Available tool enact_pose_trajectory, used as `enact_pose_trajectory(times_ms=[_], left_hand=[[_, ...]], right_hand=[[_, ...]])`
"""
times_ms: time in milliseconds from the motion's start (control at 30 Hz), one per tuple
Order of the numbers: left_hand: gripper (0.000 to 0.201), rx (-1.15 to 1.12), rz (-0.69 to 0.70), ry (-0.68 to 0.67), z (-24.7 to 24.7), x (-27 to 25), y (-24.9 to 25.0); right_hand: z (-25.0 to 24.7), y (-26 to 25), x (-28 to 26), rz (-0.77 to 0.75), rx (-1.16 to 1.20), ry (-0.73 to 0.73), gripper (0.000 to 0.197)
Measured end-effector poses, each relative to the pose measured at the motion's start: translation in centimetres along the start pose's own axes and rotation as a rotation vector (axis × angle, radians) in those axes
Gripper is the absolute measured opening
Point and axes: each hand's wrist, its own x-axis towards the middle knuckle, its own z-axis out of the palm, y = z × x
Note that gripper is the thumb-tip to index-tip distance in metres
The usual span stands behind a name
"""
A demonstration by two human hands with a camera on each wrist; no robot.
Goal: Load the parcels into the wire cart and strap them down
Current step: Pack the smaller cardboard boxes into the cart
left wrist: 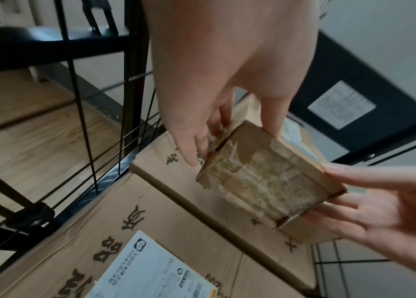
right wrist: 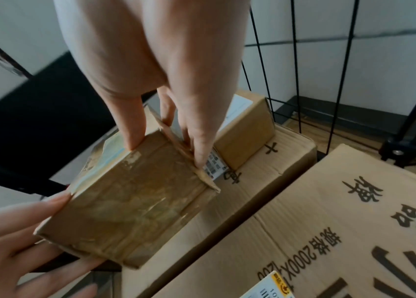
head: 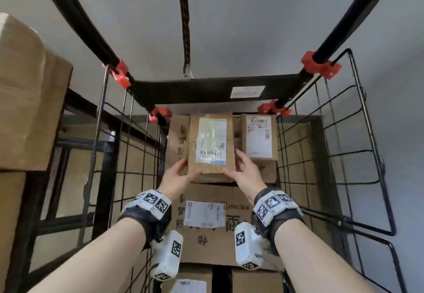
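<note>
Both my hands hold a small brown taped parcel [head: 211,146] with a white label, deep inside the black wire cart [head: 332,155]. My left hand [head: 185,172] pinches its near left corner, thumb on top. On the near right corner, my right hand [head: 238,166] grips the same way. In the left wrist view the parcel [left wrist: 265,175] sits between my left hand [left wrist: 229,141] and my right hand [left wrist: 380,201]. The parcel [right wrist: 130,201] hovers low over a printed carton [right wrist: 257,181]; contact cannot be told. A dark elastic strap [head: 185,28] with a metal hook hangs above the cart.
Another small labelled parcel [head: 259,139] lies just right of the held one. A large printed carton [head: 206,219] with a label fills the cart's near part. Red clamps [head: 319,64] join the black frame bars. Stacked cartons [head: 29,100] stand outside on the left.
</note>
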Motion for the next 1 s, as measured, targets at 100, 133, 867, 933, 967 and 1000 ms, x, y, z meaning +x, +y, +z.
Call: enact_pose_trajectory(times_ms=[100,133,867,933,967,1000], left_hand=[[0.072,0.006,-0.057,-0.054,1.0,2.2,-1.2],[0.073,-0.003,-0.068,-0.065,1.2,2.7,-1.5],[0.060,0.239,-0.010,0.000,2.6,2.8,-0.9],[0.056,0.308,0.007,-0.001,2.2,0.5,0.0],[0.055,0.350,0.024,-0.003,1.9,-1.1,0.5],[0.052,0.397,0.045,-0.006,1.7,-2.8,1.0]], right_hand=[[-0.4,1.5,1.9,0.034,-0.002,0.005,0.071],[-0.5,1.9,2.4,0.034,-0.004,0.007,0.070],[-2.5,2.5,-1.1,0.044,-0.280,0.179,0.046],[-3.0,1.7,-3.6,0.038,-0.384,0.180,0.043],[-3.1,1.2,-5.1,0.029,-0.426,0.177,0.042],[-3.2,0.5,-6.5,0.013,-0.468,0.168,0.042]])
